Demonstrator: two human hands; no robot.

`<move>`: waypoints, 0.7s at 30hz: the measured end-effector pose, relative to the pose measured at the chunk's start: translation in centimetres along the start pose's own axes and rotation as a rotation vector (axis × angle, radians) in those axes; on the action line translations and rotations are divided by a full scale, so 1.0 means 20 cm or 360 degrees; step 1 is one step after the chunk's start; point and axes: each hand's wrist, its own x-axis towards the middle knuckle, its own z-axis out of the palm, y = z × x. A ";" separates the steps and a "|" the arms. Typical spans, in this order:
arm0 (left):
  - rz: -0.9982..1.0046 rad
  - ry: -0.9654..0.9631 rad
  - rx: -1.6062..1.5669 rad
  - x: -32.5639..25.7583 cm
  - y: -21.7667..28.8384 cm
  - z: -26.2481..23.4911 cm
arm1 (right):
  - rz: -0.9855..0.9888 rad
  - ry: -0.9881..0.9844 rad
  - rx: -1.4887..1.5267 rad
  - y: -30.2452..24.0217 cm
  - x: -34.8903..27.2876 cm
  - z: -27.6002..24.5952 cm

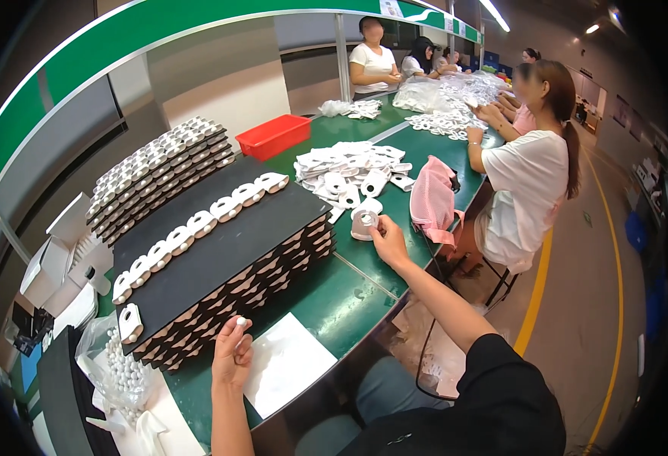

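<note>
My left hand (233, 356) is raised beside the front corner of a stack of black boards (220, 228), pinching a small white ball (241, 321) between thumb and fingertips. Out over the green table, my right hand (391, 243) has its fingers closed at the side of a small clear plastic cup (361, 229); something whitish shows in the cup. White rounded plastic parts (345, 171) with dark holes lie heaped just beyond that hand. A row of similar parts (201, 223) runs across the top board, and one part (130, 323) sits alone at its near left corner.
A white sheet (288, 363) lies between my arms. At left are a bag of white balls (125, 365) and another stack (159, 167) of loaded boards. A red bin (273, 137) stands behind. A pink bag (432, 194) and a seated co-worker (531, 167) are at right.
</note>
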 end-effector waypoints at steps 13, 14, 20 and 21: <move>-0.0065 0.0023 0.0007 0.01 0.02 0.02 | -0.0041 -0.0101 0.0350 -0.15 -0.09 -0.01; -0.0058 0.0044 0.0000 0.02 0.02 0.00 | 0.0039 -0.0292 0.0458 -0.22 -0.16 0.02; -0.0027 -0.0002 -0.0007 0.01 0.02 -0.05 | 0.0486 -0.1313 0.1143 -0.72 -0.56 0.22; -0.0016 -0.0009 -0.0020 0.01 0.01 -0.04 | 0.0482 -0.1422 0.1124 -0.72 -0.59 0.24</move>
